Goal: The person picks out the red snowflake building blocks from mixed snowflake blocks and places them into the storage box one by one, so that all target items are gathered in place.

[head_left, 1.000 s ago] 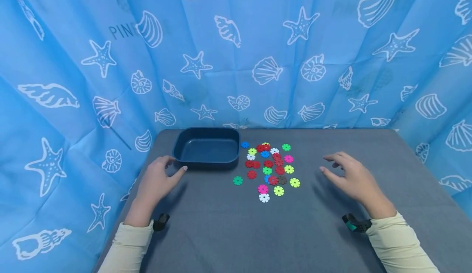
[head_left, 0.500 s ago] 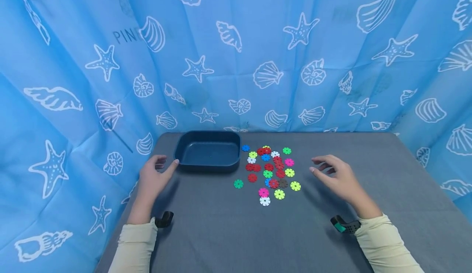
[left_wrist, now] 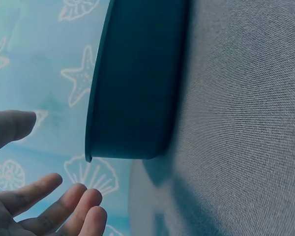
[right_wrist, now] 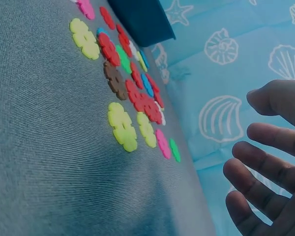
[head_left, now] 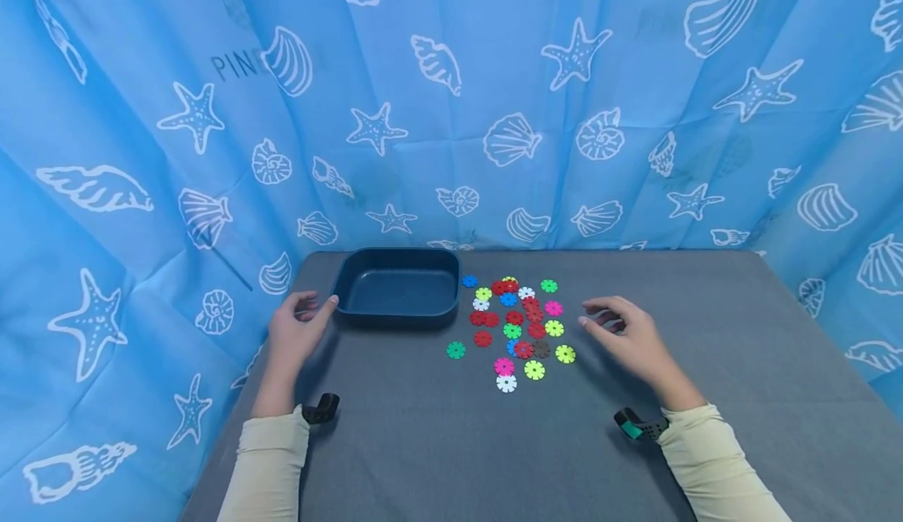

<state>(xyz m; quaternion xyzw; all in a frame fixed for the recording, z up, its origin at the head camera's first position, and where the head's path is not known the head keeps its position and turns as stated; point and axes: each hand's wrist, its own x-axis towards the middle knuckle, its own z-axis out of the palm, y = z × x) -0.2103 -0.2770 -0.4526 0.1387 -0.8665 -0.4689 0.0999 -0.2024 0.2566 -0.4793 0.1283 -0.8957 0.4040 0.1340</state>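
Note:
A dark blue rectangular tub stands at the back left of the table. Just off its left end hovers my left hand, thumb and fingers apart; the left wrist view shows a gap between them and the tub wall. To the tub's right lie many flat, notched plastic discs, among them a green disc, a brown disc and a white disc. Some overlap, mostly red ones. My right hand is raised to the right of the discs, fingers loosely bent and holding nothing.
A grey cloth covers the table. Behind it and at the sides hangs a blue curtain with white shells and starfish. Each wrist wears a black band, such as the right wristband.
My right hand has moved left, closer to the discs. My left hand has shifted slightly, its thumb drawing back to the tub's left end. The tub and discs stay in place.

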